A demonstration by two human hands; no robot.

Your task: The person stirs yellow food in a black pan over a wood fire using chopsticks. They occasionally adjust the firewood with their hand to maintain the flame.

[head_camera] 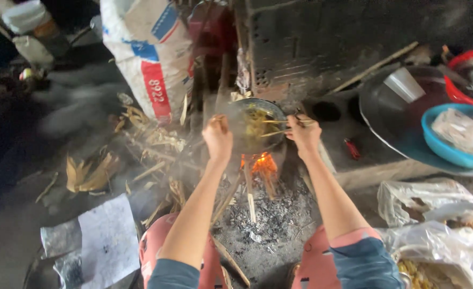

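A dark pot of yellowish food sits over a small wood fire, with smoke rising around it. My right hand grips a pair of chopsticks whose tips reach into the pot. My left hand is at the pot's left rim, fingers curled as if gripping its edge; smoke hides the exact contact. Both forearms stretch forward over a bed of grey ash.
A large white woven sack stands at the back left. Dry husks and sticks lie on the floor to the left. A dark wok lid, a blue bowl, a red basin and plastic bags are on the right.
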